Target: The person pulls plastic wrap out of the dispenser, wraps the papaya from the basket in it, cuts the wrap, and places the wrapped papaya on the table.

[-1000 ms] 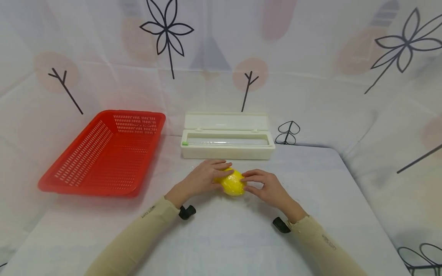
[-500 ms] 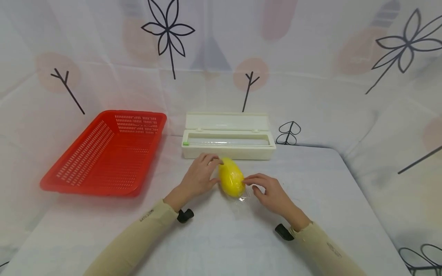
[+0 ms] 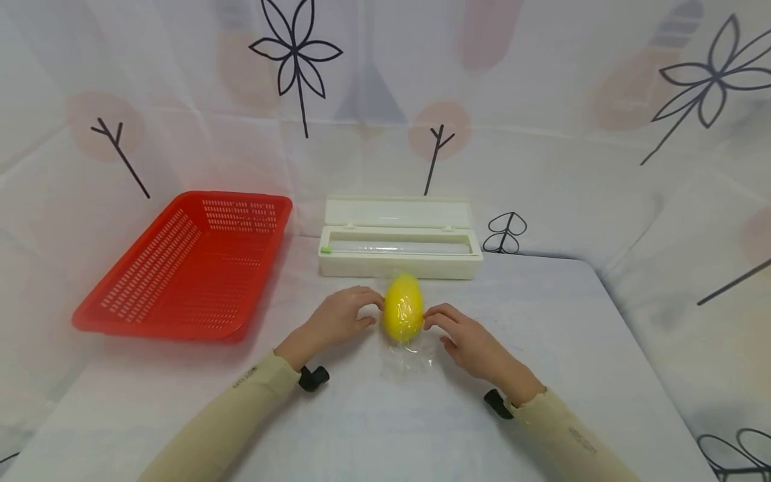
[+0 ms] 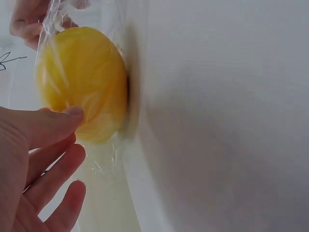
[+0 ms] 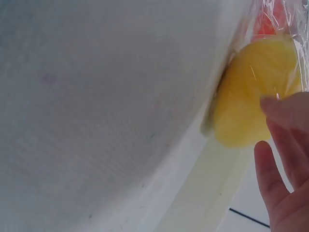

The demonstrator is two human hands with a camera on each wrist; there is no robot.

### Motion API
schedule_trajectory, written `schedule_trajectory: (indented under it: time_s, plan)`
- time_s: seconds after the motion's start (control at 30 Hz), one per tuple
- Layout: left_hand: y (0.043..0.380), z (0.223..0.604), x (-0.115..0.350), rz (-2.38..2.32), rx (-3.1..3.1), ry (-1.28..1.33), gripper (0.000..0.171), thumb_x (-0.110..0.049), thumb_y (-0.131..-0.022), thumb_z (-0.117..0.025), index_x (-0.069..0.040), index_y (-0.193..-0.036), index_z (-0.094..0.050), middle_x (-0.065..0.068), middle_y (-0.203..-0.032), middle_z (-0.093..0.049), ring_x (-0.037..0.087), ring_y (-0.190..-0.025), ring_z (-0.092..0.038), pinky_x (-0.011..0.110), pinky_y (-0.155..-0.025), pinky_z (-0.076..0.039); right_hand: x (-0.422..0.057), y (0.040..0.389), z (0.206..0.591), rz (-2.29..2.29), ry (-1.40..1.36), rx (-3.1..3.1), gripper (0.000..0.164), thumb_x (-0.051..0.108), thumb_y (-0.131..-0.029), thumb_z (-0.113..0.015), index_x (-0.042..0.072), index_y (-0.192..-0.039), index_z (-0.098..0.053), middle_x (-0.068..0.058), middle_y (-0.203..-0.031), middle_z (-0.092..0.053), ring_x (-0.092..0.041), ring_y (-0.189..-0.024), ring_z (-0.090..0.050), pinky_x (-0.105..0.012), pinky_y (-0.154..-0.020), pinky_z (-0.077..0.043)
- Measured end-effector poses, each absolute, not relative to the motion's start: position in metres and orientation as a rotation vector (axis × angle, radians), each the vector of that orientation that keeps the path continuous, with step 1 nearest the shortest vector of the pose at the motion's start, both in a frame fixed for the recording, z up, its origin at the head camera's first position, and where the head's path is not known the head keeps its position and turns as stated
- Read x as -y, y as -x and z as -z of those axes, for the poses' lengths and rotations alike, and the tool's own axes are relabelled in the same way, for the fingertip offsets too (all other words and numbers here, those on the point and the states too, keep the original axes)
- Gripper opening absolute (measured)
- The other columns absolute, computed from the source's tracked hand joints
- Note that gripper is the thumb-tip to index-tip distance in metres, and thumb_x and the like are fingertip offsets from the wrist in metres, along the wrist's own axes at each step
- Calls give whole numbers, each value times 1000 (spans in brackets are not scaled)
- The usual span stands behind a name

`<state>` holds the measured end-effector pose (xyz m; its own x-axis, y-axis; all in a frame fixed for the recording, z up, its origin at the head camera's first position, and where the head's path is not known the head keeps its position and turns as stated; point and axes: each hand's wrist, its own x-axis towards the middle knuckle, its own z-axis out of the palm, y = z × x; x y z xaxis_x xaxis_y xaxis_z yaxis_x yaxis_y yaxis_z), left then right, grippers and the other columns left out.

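Note:
A smooth yellow oval fruit [image 3: 403, 309], wrapped in clear cling film, lies lengthwise on the white cloth in the middle of the table. Loose film [image 3: 409, 355] spreads out from its near end. My left hand [image 3: 337, 318] is at its left side, fingertips against the wrapped surface and fingers loosely bent. Opposite, my right hand [image 3: 472, 341] touches the right side with its fingertips, thumb held apart. The left wrist view shows one fingertip over creased film on the fruit [image 4: 91, 72]. In the right wrist view, fingertips lie right at the fruit [image 5: 256, 92] and film.
Behind the fruit stands a cream cling film dispenser [image 3: 400, 266], its lid raised and a roll inside. A red slotted basket [image 3: 235, 328] sits at the back left. Patterned cloth [image 3: 542, 147] hangs behind the table.
The fruit has turned so its long axis points away from me. My left hand has drawn back leftward from over it, and loose film now shows at the near end.

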<state>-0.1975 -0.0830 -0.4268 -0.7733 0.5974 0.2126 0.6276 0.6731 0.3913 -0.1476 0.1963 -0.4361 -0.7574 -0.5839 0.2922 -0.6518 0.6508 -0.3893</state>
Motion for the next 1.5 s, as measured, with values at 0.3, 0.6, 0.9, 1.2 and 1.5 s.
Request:
schedule_trajectory:
  time_s: [0.3, 0.6, 0.9, 1.2, 1.5]
  plan:
    - [192, 424, 90, 557, 2821, 1169, 35, -21, -84, -82, -20, -117, -70, -3, -133, -61, 19, -124, -55, 39, -97, -51, -193, 149, 439, -535, -1098, 2606, 68, 6, -68, -91, 25, -128, -64, -4, -121, -54, -21, -108, -55, -32, -86, -56]
    - [193, 427, 89, 425, 2390, 1444, 29, -21, -72, -91, -21, -97, -75, 3, -121, -60, 23, -115, -52, 32, -101, -46, -191, 156, 440, -549, -1222, 2524, 63, 8, -67, -92, 26, -124, -72, -9, -157, -36, -31, -139, -36, -40, -93, -53]
    - [192, 434, 79, 538, 2254, 1641, 35, -26, -67, -93, -25, -99, -81, 11, -150, -44, 35, -140, -30, 45, -115, -31, -190, 158, 442, -606, -1244, 2540, 61, 17, -71, -90, 22, -127, -69, -8, -153, -40, -27, -137, -40, -42, -103, -46]
    - [194, 439, 68, 550, 2129, 1666, 31, -31, -72, -90, -26, -101, -81, 13, -149, -45, 38, -136, -36, 44, -113, -33, -180, 156, 441, -657, -1119, 2578, 48, 26, -78, -86, 20, -122, -70, -8, -147, -47, -28, -133, -44, -46, -103, -46]
    - [194, 440, 64, 720, 2204, 1509, 8, -20, -88, -78, -14, -91, -75, 4, -132, -61, 23, -127, -47, 32, -110, -37, -179, 155, 439, -649, -1110, 2604, 41, 8, -85, -77, 15, -125, -69, -9, -151, -43, -29, -135, -43, -48, -103, -45]
